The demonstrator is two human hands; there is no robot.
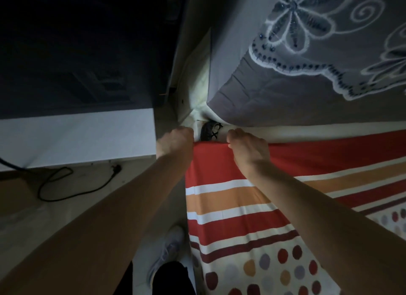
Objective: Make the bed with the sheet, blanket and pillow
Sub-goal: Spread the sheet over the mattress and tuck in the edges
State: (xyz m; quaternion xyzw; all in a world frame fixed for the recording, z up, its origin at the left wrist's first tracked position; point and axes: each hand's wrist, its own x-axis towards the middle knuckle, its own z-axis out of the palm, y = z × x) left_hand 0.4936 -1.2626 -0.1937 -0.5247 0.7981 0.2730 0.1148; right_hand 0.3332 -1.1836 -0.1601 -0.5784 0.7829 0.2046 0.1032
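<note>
A striped and dotted sheet (237, 198) in red, orange and white lies over the bed at the lower right. My left hand (175, 140) grips its top corner at the bed's left edge, fingers curled under. My right hand (248, 145) pinches the same top edge a little to the right. Just beyond that edge a strip of white mattress (307, 131) shows. A grey pillow (296, 85) with white flower embroidery lies across the head of the bed above my hands.
A small black object (209, 131) sits in the gap between my hands. A white cabinet top (77, 138) stands left of the bed. A black cable with a plug (72, 184) lies on the floor. My shoe (167, 250) is beside the bed.
</note>
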